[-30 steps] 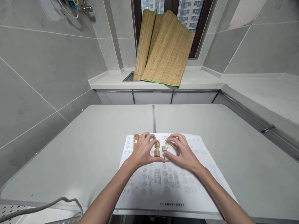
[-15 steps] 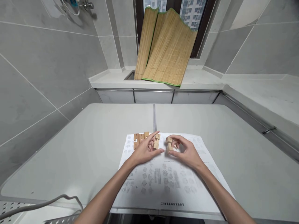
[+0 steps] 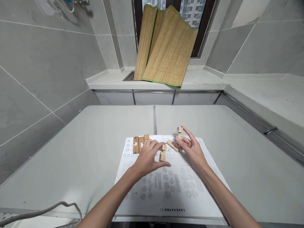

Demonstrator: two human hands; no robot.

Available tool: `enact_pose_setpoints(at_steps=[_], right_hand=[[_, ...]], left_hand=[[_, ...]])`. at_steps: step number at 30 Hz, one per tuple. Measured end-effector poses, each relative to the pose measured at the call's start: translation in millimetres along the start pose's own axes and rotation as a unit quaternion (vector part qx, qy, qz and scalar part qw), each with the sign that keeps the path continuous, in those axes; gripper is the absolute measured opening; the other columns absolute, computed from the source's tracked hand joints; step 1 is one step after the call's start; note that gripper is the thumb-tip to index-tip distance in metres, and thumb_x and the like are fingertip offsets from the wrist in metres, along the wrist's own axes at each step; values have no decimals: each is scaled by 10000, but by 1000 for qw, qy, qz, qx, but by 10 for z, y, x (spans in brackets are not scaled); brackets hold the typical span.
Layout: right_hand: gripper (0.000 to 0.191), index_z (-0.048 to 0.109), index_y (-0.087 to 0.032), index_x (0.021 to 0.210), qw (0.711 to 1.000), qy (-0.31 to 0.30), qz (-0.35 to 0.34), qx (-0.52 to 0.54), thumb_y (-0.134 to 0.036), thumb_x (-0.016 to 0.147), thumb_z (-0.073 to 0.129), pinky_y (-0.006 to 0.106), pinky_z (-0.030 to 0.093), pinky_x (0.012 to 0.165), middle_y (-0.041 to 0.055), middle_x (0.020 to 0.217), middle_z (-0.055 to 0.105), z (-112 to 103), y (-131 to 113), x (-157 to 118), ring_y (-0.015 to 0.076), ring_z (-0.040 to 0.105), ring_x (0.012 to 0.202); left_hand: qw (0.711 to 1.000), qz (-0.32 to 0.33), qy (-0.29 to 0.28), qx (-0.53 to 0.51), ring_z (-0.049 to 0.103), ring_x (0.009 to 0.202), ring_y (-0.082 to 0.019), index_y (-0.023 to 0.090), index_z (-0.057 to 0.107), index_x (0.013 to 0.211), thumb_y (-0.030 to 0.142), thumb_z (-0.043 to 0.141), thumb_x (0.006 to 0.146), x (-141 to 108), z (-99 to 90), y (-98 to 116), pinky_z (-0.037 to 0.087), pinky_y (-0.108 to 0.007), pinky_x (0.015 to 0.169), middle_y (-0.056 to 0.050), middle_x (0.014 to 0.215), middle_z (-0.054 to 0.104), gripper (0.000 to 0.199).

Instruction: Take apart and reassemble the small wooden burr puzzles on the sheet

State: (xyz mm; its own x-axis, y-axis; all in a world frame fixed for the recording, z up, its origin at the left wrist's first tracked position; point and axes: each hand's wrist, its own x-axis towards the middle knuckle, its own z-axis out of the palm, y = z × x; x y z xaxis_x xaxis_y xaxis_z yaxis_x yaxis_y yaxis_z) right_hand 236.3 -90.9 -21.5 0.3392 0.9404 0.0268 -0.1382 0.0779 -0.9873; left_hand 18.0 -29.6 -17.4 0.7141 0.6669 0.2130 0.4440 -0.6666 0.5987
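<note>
Between the thumb and fingers of my left hand [image 3: 150,156] stands a light notched wooden block [image 3: 162,153] on the printed sheet. My right hand [image 3: 190,147] pinches another light block [image 3: 179,133], narrow in its middle and marked on its top end, held upright. A third light block [image 3: 172,145] lies slanted on the paper between the hands. Left of my left hand, darker wooden pieces with cut-outs [image 3: 136,146] lie side by side, partly covered by the fingers. Beneath everything is the white sheet [image 3: 173,201] printed with small diagrams.
The sheet lies on a white folding table [image 3: 99,152] with a centre seam. Behind it, a bamboo mat [image 3: 168,47] leans on a white counter [image 3: 111,83] by the window. A grey cable [image 3: 42,211] runs at the lower left.
My right hand has raised a block upright, and a slanted block now shows beside it on the paper. My left hand and its block have come slightly nearer. The view has shifted a little.
</note>
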Motion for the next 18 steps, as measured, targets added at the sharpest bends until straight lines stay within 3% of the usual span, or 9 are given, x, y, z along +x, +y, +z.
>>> enact_pose_setpoints(at_steps=[2, 5, 10, 18], right_hand=[[847, 426, -269, 1589, 1000, -18, -1, 15, -529, 871, 793, 353, 530, 672, 62, 1009, 773, 2, -11, -3, 174, 627, 697], [678, 594, -236, 1459, 998, -66, -8, 18, -534, 881, 784, 350, 518, 663, 64, 963, 765, 10, -25, -12, 164, 604, 671], [505, 718, -224, 1280, 991, -130, 2, 27, -516, 875, 797, 331, 511, 652, 68, 927, 768, 47, -25, -38, 157, 614, 664], [519, 745, -205, 1200, 992, -127, 19, 16, -533, 809, 845, 323, 516, 630, 100, 963, 789, 68, -50, -48, 172, 645, 673]], left_hand=[[998, -37, -3, -50, 584, 971, -282, 290, 529, 1474, 629, 836, 782, 2, -19, 16, 481, -406, 877, -57, 1044, 648, 829], [987, -85, -12, -135, 589, 816, -216, 311, 457, 1529, 553, 820, 834, 5, -45, 53, 478, -343, 788, -9, 950, 623, 820], [964, -109, -5, -242, 596, 799, -196, 276, 443, 1529, 454, 833, 834, 14, -30, 77, 474, -305, 715, -27, 975, 640, 816], [954, -135, 16, -266, 531, 718, -156, 247, 511, 1466, 468, 902, 741, 39, -2, 74, 437, -272, 659, 10, 879, 604, 852]])
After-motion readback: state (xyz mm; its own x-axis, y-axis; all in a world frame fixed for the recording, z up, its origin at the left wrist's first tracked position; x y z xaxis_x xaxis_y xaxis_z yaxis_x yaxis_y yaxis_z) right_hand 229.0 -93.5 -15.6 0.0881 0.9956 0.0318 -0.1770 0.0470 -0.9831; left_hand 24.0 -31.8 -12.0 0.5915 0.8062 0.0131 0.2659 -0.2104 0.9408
